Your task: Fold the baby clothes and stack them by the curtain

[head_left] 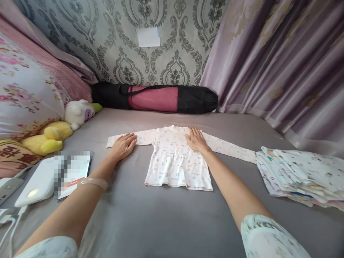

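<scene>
A small white long-sleeved shirt (178, 165) with a faint print lies spread flat on the grey bed sheet (166, 222), collar away from me and both sleeves stretched out sideways. My left hand (124, 146) rests flat on the left sleeve, fingers extended. On the upper right of the shirt, by the shoulder, my right hand (197, 139) lies palm down with its fingers stretched out. Neither hand grips the cloth. The tip of the right sleeve reaches the edge of a stack of folded printed clothes (303, 175).
A black and pink rolled bag (153, 98) lies along the patterned wall. Plush toys (55, 134) and a floral pillow (29, 86) are at left. Nearer sit a white power bank (40, 182), a partly blurred phone-like device (76, 173) and cables. Purple curtains (258, 53) hang at right.
</scene>
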A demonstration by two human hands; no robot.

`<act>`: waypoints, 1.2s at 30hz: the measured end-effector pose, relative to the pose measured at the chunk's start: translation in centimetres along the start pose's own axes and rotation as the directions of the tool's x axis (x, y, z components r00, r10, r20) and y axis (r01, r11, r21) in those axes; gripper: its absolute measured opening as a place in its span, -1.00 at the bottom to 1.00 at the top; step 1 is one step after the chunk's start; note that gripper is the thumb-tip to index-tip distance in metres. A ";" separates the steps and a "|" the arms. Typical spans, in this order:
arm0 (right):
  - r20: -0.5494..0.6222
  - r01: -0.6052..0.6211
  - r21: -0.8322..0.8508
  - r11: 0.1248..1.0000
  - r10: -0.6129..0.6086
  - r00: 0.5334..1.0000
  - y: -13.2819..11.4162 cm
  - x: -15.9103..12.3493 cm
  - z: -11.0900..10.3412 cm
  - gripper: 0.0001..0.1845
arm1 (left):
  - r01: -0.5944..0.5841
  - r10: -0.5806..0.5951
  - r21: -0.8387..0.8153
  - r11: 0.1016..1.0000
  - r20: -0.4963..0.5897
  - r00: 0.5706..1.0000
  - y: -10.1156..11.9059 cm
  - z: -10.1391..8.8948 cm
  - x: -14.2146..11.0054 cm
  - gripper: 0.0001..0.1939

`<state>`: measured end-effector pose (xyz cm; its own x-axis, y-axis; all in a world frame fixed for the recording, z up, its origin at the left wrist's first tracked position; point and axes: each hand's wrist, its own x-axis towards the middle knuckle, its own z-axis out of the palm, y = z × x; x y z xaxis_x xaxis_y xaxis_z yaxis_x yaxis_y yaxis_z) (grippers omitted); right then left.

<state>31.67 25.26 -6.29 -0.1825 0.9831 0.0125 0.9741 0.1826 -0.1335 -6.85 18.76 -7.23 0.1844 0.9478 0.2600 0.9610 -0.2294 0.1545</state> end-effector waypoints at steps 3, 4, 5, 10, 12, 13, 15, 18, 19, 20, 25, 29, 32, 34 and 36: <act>0.027 0.011 0.069 0.998 -0.012 1.000 0.0 -0.9 -1.2 -0.29 | -0.005 0.006 0.010 1.000 -0.044 0.999 0.2 -0.4 0.0 -0.46; 0.025 0.018 0.091 0.996 -0.021 0.999 0.0 -1.7 -1.6 -0.29 | -0.001 0.002 0.014 1.000 -0.064 0.998 0.4 -0.6 -0.1 -0.47; 0.015 0.033 0.105 0.994 -0.035 0.999 -0.2 -2.7 -1.9 -0.29 | 0.011 -0.010 0.018 1.000 -0.087 0.996 0.5 -0.8 -0.2 -0.47; 0.094 0.227 0.115 0.967 -0.238 0.967 -1.6 -11.2 -2.6 -0.27 | 0.174 -0.155 0.079 0.981 -0.208 0.966 1.5 -1.6 -0.8 -0.49; 0.146 0.259 0.113 0.959 -0.274 0.951 -2.3 -14.3 -2.4 -0.27 | 0.216 -0.190 0.104 0.971 -0.217 0.958 2.1 -1.9 -1.0 -0.52; 0.160 0.264 0.110 0.958 -0.279 0.947 -2.6 -15.4 -2.3 -0.27 | 0.230 -0.203 0.111 0.967 -0.216 0.955 2.7 -2.0 -1.1 -0.53; 0.166 0.259 0.104 0.960 -0.274 0.947 -3.0 -16.6 -2.0 -0.28 | 0.261 -0.230 0.115 0.959 -0.226 0.947 4.2 -2.4 -1.4 -0.55; 0.142 0.262 0.145 0.954 -0.282 0.949 -3.0 -16.5 -1.7 -0.29 | 0.316 -0.291 0.087 0.945 -0.218 0.932 7.5 -3.2 -2.1 -0.56; 0.132 0.269 0.182 0.946 -0.294 0.947 -2.8 -16.3 -1.8 -0.29 | 0.332 -0.318 0.059 0.941 -0.175 0.932 8.6 -3.5 -2.5 -0.58; 0.108 0.270 0.229 0.935 -0.300 0.948 -2.4 -16.0 -2.0 -0.29 | 0.350 -0.346 0.019 0.936 -0.108 0.932 9.6 -3.9 -3.0 -0.60; -0.086 -0.003 0.393 0.920 0.040 0.995 0.5 -16.1 -3.7 -0.50 | 0.456 -0.399 -0.181 0.871 0.280 0.873 12.4 -5.3 -5.9 -0.69; 0.068 -0.262 0.258 0.930 0.253 0.965 2.2 -18.1 -4.7 -0.62 | 0.472 -0.371 -0.206 0.857 0.388 0.844 13.2 -5.6 -7.9 -0.68; 0.175 -0.318 0.190 0.929 0.287 0.942 1.8 -19.5 -5.1 -0.65 | 0.467 -0.371 -0.205 0.860 0.378 0.848 14.0 -5.3 -8.6 -0.68; 0.209 -0.324 0.172 0.930 0.287 0.935 1.1 -20.1 -5.2 -0.67 | 0.463 -0.364 -0.215 0.860 0.379 0.851 14.6 -5.2 -8.8 -0.70; 0.206 -0.315 0.156 0.936 0.281 0.937 0.5 -20.5 -5.2 -0.68 | 0.472 -0.370 -0.220 0.854 0.383 0.847 15.0 -5.1 -8.9 -0.73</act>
<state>36.56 5.28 -1.43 0.0753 0.9702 -0.2303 0.9486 -0.1409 -0.2835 4.86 5.74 -2.39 -0.1201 0.9721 -0.2017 0.8622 0.2028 0.4642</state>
